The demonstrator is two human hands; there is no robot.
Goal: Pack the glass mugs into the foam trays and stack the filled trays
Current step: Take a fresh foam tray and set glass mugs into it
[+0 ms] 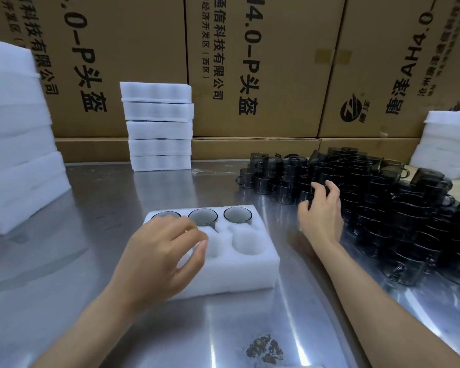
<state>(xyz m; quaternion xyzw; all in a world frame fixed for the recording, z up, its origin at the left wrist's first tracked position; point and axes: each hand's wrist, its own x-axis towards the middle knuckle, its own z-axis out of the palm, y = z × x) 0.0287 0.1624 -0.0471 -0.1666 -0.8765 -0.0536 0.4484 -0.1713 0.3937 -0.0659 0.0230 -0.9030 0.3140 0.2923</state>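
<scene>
Far row of the white foam tray (pixel 223 272) holds three smoky glass mugs (pixel 203 217); near pockets still empty. Left hand (pixel 160 258) hovers loosely curled over it, holding nothing; right hand (pixel 320 211), fingers spread, reaches the dark mug pile (pixel 383 197) on the right.

Left hand (pixel 160 257) loosely curled; right hand (pixel 320 211) fingers spread

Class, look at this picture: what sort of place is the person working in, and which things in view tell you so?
Probably a packing area in a warehouse or small factory. Large printed cardboard cartons line the back, stacked foam trays stand on a metal worktable, and a big pile of dark glass mugs waits to be packed.
</scene>
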